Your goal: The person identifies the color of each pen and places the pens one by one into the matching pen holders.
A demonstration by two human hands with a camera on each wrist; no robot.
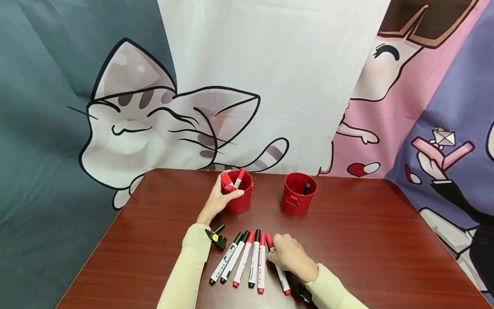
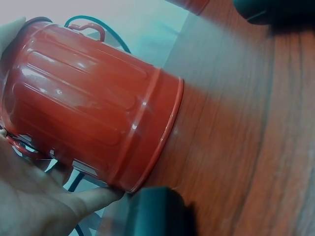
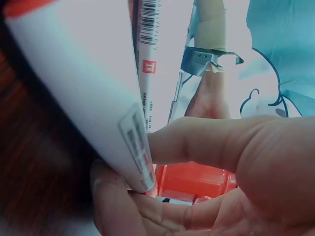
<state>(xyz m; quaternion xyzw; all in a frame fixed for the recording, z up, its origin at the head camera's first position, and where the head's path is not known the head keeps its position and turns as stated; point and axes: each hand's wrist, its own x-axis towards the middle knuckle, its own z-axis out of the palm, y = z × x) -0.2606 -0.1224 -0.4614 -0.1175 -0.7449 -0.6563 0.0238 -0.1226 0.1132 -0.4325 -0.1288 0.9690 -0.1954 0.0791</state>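
Observation:
My left hand (image 1: 217, 201) holds the left red bucket (image 1: 239, 205), thumb at its rim and other fingers along its side. In the left wrist view this ribbed bucket (image 2: 83, 93) fills the left half. Red-capped markers (image 1: 240, 177) stick out of it. Over the table's near part, my right hand (image 1: 290, 258) pinches a white marker (image 1: 283, 280) with red ends between thumb and fingers. The right wrist view shows that marker (image 3: 83, 83) close up. Left of it, several markers (image 1: 253, 266) with black or red caps lie side by side.
A second red bucket (image 1: 295, 204) stands to the right at the back, with a black-ended marker (image 1: 306, 189) inside. Behind the brown table (image 1: 359, 231) hangs a printed cartoon curtain (image 1: 270, 64). A black camera (image 1: 217, 238) sits on the left wrist.

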